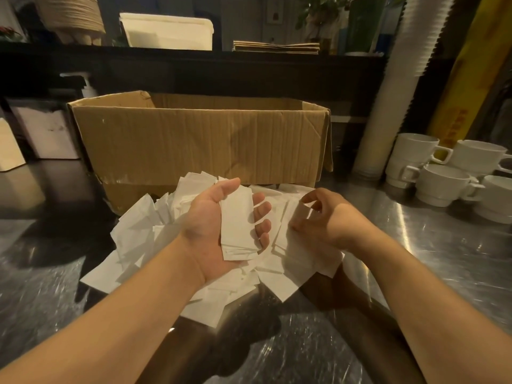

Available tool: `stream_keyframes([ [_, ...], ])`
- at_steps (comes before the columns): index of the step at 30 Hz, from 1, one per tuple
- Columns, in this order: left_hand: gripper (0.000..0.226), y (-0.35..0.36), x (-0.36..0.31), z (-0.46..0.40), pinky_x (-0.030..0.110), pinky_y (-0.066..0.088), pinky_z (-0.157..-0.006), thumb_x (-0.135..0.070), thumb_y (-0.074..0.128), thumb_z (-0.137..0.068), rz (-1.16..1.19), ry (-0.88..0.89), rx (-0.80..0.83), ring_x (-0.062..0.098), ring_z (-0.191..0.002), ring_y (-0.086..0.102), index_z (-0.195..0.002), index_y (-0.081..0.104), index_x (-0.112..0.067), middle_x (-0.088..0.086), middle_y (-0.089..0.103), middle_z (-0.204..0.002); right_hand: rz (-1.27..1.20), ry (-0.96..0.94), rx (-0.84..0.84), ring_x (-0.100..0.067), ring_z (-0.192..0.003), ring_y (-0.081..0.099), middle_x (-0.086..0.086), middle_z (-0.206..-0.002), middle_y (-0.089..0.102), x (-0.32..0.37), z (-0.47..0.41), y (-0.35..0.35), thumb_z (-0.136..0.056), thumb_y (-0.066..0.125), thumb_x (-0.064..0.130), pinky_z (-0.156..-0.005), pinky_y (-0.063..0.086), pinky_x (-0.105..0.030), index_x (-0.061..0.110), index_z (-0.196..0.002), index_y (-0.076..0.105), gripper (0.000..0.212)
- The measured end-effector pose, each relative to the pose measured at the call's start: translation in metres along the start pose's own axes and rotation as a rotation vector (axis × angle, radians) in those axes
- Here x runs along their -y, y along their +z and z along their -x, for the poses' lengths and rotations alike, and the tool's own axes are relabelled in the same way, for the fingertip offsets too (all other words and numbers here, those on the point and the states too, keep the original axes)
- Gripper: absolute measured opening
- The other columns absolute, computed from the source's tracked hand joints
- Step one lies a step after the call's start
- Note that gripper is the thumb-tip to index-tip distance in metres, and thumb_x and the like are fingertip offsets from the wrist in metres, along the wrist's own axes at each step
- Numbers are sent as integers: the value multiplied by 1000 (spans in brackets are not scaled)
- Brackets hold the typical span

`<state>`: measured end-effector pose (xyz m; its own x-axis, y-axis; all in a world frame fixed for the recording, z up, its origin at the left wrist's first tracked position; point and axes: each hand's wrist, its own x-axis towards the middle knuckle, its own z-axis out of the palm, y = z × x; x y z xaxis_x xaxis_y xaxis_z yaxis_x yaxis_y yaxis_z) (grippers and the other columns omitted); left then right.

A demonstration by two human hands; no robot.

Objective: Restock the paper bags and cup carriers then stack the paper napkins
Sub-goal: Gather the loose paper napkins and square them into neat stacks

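A loose heap of white paper napkins lies on the steel counter in front of a cardboard box. My left hand, palm up, holds a small squared stack of napkins with its fingers curled round the right edge. My right hand hovers over the right side of the heap, fingers curled and blurred; whether it pinches a napkin I cannot tell. A flat pile of brown paper bags lies on the dark shelf behind. Stacked cup carriers stand at the shelf's left end.
White ceramic cups crowd the counter at the right, beside a tall column of white paper cups. A white tub sits on the back shelf. A dark dispenser stands at the left. The steel counter reflects light.
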<state>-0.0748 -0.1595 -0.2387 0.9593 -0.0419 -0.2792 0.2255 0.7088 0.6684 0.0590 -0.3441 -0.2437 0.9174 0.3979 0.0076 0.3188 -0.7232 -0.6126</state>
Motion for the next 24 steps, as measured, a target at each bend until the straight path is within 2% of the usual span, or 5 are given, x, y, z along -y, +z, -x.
stream_keyframes([
  [9,50,2,1,1,36,52,-71,-47,62,-85,-15,4,-22,26,-79,64,-122,67,-14,12,70,-109,-103,49,20,-23,-103,59,-2,-128,56,2,3,0,-86,82,22,-76,59,-31,33,-125,54,50],
  [13,51,1,1,0,36,52,-72,-47,60,-86,-15,5,-15,26,-79,64,-123,67,-14,12,70,-109,-145,2,-6,-16,-88,60,3,-111,60,2,9,-4,-89,79,29,-63,51,-22,32,-112,56,33],
  [19,50,0,1,-1,37,51,-76,-45,63,-85,11,12,-3,27,-81,63,-123,65,-13,13,68,-109,-304,-63,-45,-16,-104,58,7,-119,60,4,15,-9,-91,76,22,-78,48,-23,21,-138,56,51],
  [22,54,1,0,-2,36,50,-76,-40,68,-80,19,47,17,28,-83,62,-125,63,-10,14,65,-111,-452,-123,-28,-15,-96,67,7,-106,70,9,20,-16,-95,70,24,-72,52,-20,18,-118,66,24],
  [24,52,2,-2,-1,36,50,-76,-38,68,-80,22,79,27,29,-82,62,-122,64,-8,15,64,-108,-638,-156,74,-21,-96,71,1,-97,74,11,25,-24,-98,65,16,-70,57,-24,18,-103,71,8],
])
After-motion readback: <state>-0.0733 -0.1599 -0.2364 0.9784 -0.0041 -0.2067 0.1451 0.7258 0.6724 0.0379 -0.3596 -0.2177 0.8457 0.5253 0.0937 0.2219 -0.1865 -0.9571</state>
